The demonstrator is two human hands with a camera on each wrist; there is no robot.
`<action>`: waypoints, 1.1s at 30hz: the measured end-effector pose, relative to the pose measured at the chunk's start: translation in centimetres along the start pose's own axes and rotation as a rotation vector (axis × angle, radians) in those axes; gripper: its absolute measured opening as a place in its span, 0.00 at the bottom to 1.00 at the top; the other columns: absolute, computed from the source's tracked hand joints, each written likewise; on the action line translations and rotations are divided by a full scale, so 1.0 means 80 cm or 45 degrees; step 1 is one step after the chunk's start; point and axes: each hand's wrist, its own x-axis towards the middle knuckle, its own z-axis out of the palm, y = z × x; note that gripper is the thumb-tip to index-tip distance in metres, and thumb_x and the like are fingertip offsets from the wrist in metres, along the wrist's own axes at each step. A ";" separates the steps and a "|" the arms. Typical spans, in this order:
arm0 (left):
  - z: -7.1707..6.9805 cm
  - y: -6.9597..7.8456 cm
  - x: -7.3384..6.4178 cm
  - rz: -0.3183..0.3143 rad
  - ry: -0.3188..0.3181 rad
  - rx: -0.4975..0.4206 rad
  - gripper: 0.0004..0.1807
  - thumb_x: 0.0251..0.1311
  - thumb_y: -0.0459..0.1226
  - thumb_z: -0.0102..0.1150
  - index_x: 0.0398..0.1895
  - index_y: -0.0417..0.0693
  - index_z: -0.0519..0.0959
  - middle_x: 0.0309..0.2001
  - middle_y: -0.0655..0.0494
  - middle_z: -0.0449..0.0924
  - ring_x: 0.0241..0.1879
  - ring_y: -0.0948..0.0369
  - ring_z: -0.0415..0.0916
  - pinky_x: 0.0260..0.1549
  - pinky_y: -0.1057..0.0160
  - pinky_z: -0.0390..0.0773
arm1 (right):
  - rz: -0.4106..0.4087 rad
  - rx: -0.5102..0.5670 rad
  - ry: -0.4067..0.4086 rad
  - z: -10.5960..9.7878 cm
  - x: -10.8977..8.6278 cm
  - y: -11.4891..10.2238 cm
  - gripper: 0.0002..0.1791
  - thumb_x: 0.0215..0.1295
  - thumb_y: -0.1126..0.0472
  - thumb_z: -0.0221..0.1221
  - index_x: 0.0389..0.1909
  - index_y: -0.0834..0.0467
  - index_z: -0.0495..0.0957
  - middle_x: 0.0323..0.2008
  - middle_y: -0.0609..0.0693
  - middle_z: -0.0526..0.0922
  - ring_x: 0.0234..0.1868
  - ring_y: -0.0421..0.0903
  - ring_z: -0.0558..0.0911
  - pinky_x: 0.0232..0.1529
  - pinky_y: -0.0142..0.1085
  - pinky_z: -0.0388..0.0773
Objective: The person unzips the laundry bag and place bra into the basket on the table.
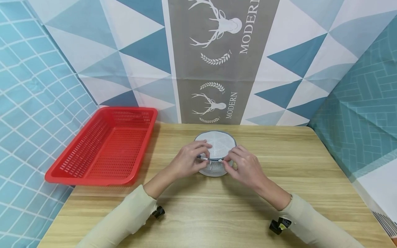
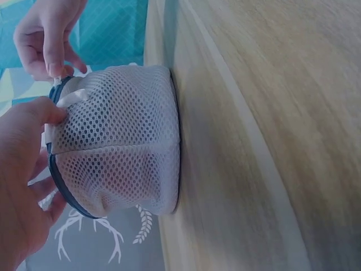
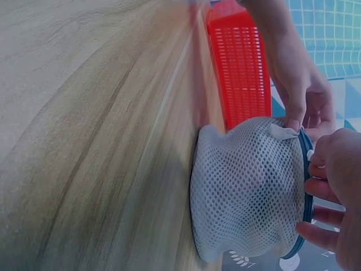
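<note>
A round white mesh laundry bag (image 1: 218, 143) with dark blue edging stands upright on the wooden table. Its lid lies flat over the top, and the zipper (image 2: 62, 186) runs around the upper rim. At the front left of that rim, my left hand (image 1: 193, 156) pinches the edge beside a small white fabric tab (image 3: 282, 132). My right hand (image 1: 246, 167) pinches the small white zipper pull (image 1: 220, 160) at the front right, its other fingers spread along the rim in the right wrist view. The bag's mesh side (image 2: 118, 124) bulges slightly, with soft creases.
A red perforated plastic basket (image 1: 136, 172) stands at the table's left side. Behind the wooden table (image 1: 198, 213) hangs a patterned cloth with deer heads (image 1: 214, 69). Blue tile-patterned covering (image 1: 28, 103) lines the left side, and a teal one the right.
</note>
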 end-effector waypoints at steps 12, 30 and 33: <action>0.003 0.004 0.006 -0.049 -0.004 0.084 0.14 0.59 0.47 0.85 0.39 0.55 0.88 0.61 0.55 0.93 0.64 0.51 0.83 0.65 0.40 0.83 | 0.001 0.022 -0.005 0.000 -0.002 0.001 0.06 0.58 0.67 0.77 0.30 0.56 0.89 0.30 0.46 0.89 0.39 0.46 0.86 0.35 0.38 0.86; 0.003 0.007 0.007 -0.087 -0.043 0.093 0.10 0.61 0.37 0.82 0.37 0.54 0.86 0.63 0.52 0.92 0.66 0.49 0.83 0.61 0.39 0.84 | 0.014 0.033 -0.012 0.000 0.000 -0.003 0.06 0.59 0.67 0.79 0.31 0.56 0.90 0.30 0.46 0.89 0.39 0.45 0.86 0.35 0.37 0.85; 0.002 0.006 0.006 -0.078 -0.043 0.099 0.10 0.61 0.37 0.81 0.36 0.54 0.85 0.63 0.53 0.92 0.66 0.49 0.83 0.62 0.38 0.85 | 0.012 0.029 -0.013 0.000 0.000 -0.003 0.06 0.59 0.66 0.79 0.31 0.56 0.90 0.31 0.46 0.89 0.39 0.45 0.85 0.35 0.37 0.85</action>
